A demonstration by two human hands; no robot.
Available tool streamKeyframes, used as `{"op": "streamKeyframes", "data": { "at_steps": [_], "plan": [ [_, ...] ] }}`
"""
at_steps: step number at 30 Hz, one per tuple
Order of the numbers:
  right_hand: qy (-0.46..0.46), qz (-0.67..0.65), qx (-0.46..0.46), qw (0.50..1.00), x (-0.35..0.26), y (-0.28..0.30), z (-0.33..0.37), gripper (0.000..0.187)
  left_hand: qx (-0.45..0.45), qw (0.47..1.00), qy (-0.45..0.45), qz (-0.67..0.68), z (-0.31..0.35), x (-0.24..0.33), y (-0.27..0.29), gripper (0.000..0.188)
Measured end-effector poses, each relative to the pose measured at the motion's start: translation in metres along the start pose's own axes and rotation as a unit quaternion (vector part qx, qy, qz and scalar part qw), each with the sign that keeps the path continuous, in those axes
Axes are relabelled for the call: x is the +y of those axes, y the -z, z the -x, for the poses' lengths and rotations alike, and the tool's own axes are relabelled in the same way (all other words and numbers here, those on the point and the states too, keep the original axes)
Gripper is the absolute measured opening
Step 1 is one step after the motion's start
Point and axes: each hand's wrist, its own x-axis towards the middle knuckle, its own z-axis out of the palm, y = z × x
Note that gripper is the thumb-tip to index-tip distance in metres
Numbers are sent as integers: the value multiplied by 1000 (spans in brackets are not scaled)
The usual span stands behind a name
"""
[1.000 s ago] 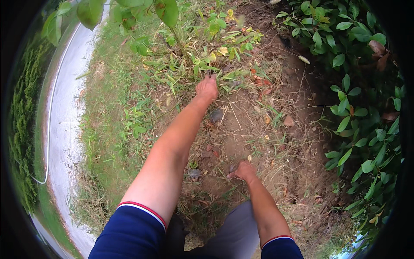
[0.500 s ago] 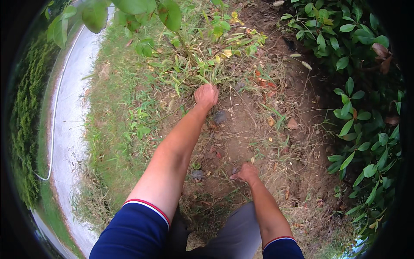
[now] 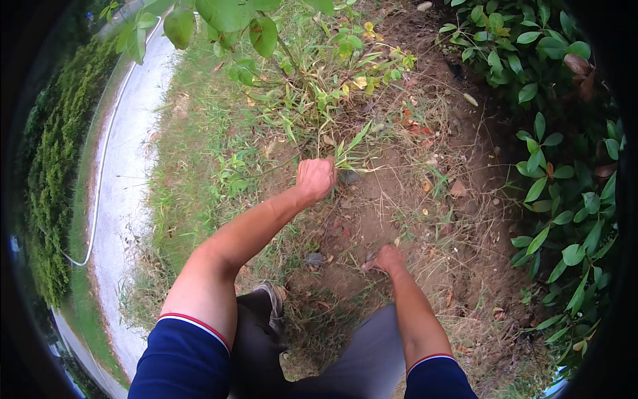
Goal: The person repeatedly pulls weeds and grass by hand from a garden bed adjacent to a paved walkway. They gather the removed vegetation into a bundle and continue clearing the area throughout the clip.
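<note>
My left hand (image 3: 316, 178) is a fist in the middle of the view, wrapped round a tuft of grass (image 3: 353, 151). Thin green blades stick out of it to the right; the part inside the fist is hidden. Just beyond it grows a clump of weeds and grass (image 3: 312, 93) with yellowing leaves. Lower and to the right, my right hand (image 3: 387, 259) is closed low over bare soil (image 3: 362, 219). A small greyish tip shows beside its thumb, too small to name.
A dense leafy shrub (image 3: 558, 179) borders the right side. Broad leaves (image 3: 226, 13) overhang the top. On the left, a pale paved path (image 3: 126, 166) runs past green grass (image 3: 186, 159). My shoe (image 3: 274, 302) stands on the ground below; a grey stone (image 3: 314, 259) lies near it.
My left hand has drawn back toward me from the weed clump, its elbow bending outward, with the grass tuft now showing in it. My right hand stays low over the soil.
</note>
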Motion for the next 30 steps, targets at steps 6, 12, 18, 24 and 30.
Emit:
{"op": "streamKeyframes", "data": {
  "at_steps": [6, 12, 18, 24, 30],
  "plan": [
    [-6, -6, 11, 1000, 2, -3, 2, 89, -87, 996, -21, -8, 77, -13, 29, 18],
    [-4, -25, 7, 1000, 5, -2, 0, 84, -90, 989, 105, -49, 196, -77, 34, 17],
    [-14, -17, 19, 1000, 14, 2, 1, 89, 140, 886, 441, -24, 230, -193, 11, 32],
    [12, -6, 51, 999, 2, 1, 7, 88, 239, 791, 542, 153, 192, -258, 22, 54],
    [26, 1, 14, 1000, -1, 2, 4, 80, 273, 793, 507, 201, 222, -244, 66, 55]
  ]
}}
